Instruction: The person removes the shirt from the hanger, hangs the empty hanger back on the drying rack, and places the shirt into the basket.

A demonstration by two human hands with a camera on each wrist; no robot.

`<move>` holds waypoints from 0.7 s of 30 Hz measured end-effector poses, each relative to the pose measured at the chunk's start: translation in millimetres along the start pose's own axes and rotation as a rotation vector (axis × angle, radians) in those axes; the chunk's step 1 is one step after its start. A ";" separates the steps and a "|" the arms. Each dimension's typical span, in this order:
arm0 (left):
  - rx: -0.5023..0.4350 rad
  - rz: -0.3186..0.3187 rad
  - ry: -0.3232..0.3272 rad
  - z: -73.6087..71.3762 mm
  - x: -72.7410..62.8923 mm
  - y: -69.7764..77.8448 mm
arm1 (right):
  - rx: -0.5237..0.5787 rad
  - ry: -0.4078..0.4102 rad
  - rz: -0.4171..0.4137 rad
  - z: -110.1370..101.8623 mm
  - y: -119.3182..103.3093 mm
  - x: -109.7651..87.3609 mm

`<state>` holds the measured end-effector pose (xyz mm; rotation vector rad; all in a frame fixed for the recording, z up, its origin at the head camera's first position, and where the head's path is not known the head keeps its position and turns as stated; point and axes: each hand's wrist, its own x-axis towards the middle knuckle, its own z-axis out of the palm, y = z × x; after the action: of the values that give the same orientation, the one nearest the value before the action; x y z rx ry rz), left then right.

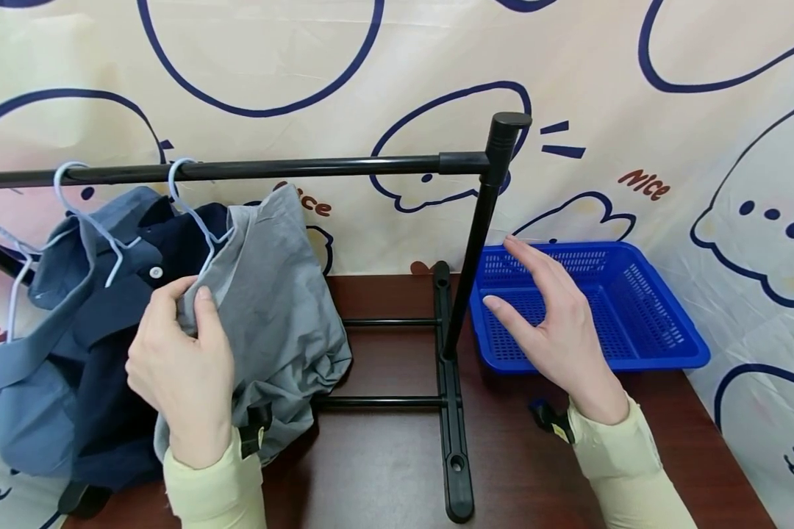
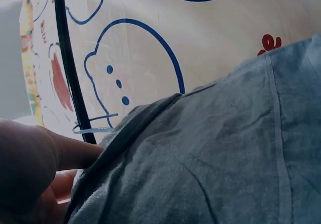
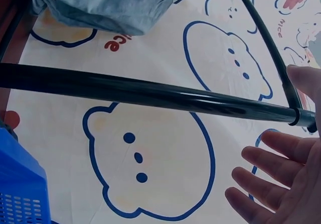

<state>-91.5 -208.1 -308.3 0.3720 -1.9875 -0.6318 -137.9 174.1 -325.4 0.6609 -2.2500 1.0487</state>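
Observation:
A grey garment (image 1: 271, 294) hangs from a light blue hanger (image 1: 188, 198) on the black rack rail (image 1: 317, 167). My left hand (image 1: 188, 360) pinches its upper left edge between thumb and fingers; in the left wrist view the same garment (image 2: 190, 158) fills the lower right, its folded edge at the fingertips. My right hand (image 1: 562, 323) holds nothing, its fingers spread and fairly straight, above the near left part of the blue basket (image 1: 635, 365). In the right wrist view that hand (image 3: 286, 169) appears beside the rack's black upright (image 3: 150, 91).
Left of the grey garment hang a dark navy garment (image 1: 115, 367) and a blue one (image 1: 33, 419), with another light blue hanger (image 1: 73, 198). The rack's foot (image 1: 455, 441) stands on the dark brown table (image 1: 377, 470). A patterned cloth (image 1: 589, 66) backs everything.

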 end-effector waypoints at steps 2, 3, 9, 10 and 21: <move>-0.005 0.003 0.006 0.7 0.1 -1.3 | 0.005 0.000 -0.011 0.2 -1.4 -0.4; -0.010 0.002 0.009 1.0 0.0 -1.9 | 0.007 0.000 -0.014 0.4 -2.0 -0.5; -0.049 0.009 0.024 3.5 1.8 -4.4 | 0.011 -0.006 -0.019 2.8 -3.4 -1.1; -0.055 0.011 0.033 3.6 2.5 -4.2 | 0.011 -0.007 -0.019 3.2 -3.4 -1.2; -0.113 0.033 0.107 -5.0 10.9 7.9 | 0.022 -0.004 -0.034 4.7 -4.9 -0.7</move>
<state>-92.2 -208.5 -294.0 0.2977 -1.8438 -0.6857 -135.6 167.7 -325.9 0.7082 -2.2257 1.0577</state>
